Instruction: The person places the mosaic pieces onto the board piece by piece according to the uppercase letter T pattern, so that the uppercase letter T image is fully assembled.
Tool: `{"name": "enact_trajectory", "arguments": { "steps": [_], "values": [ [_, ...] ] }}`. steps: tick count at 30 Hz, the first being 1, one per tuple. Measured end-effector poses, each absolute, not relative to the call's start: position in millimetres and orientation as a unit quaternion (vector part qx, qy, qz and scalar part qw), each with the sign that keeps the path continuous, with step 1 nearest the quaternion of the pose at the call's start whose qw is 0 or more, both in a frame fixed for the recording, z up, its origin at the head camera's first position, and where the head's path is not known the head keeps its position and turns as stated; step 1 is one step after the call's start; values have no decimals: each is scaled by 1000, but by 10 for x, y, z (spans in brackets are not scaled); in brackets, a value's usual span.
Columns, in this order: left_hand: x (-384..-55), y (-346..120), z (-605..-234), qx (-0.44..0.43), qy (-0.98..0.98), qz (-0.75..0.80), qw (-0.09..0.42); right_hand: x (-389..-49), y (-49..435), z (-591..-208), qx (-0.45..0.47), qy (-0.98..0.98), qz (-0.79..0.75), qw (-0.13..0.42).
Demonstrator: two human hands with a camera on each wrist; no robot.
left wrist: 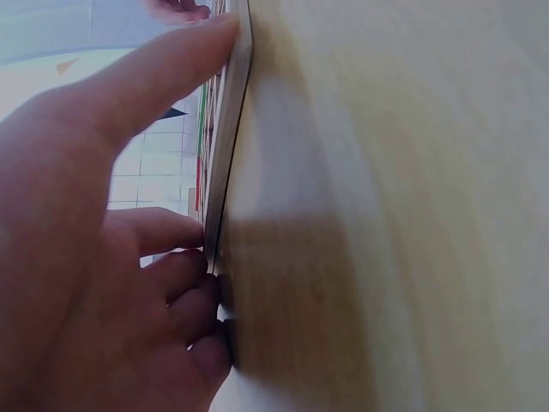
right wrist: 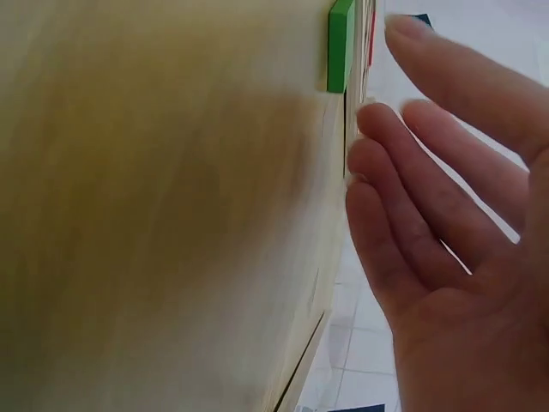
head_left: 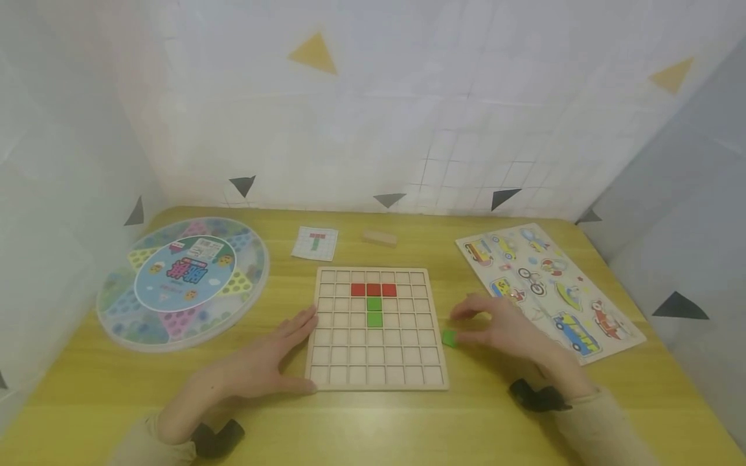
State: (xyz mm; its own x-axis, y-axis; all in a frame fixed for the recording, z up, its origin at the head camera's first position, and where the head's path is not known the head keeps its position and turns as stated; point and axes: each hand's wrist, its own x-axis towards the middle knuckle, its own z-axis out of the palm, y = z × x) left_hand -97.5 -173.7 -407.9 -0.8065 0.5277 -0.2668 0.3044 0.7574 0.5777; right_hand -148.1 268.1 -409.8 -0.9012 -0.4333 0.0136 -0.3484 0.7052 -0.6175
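Observation:
A square wooden grid board (head_left: 339, 356) lies in the middle of the table. Set in its upper cells are three red tiles (head_left: 373, 290) in a row, with two green tiles (head_left: 374, 312) in a column under the middle one. My left hand (head_left: 262, 362) rests thumb and fingertips against the board's left edge, thumb and fingers spread apart. Just off the right edge, a loose green tile (right wrist: 340, 47) lies on the table. My right hand (head_left: 501, 327) hovers beside that tile with its thumb right by it, fingers loosely bent and nothing pinched between them.
Behind the board lie a paper card (head_left: 315, 243) with a red and green T pattern and a small wooden block (head_left: 380, 239). A round game board (head_left: 186, 275) sits at left. At right is a picture puzzle board (head_left: 550, 291), partly behind the right hand.

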Motion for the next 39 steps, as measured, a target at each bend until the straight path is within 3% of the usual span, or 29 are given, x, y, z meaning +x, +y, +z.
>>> {"name": "enact_trajectory", "arguments": {
  "steps": [8,15,39],
  "values": [
    [-984,-1740,-4085,230,913,266,209,-1484,2678,-4130,-258,909,-316,84],
    [-981,-1741,-4090,233,912,265,207,-1489,2691,-4151,-260,914,-304,66],
    [-984,-1739,-4096,234,914,262,205,-1510,2697,-4180,-213,931,-291,50]
  ]
}}
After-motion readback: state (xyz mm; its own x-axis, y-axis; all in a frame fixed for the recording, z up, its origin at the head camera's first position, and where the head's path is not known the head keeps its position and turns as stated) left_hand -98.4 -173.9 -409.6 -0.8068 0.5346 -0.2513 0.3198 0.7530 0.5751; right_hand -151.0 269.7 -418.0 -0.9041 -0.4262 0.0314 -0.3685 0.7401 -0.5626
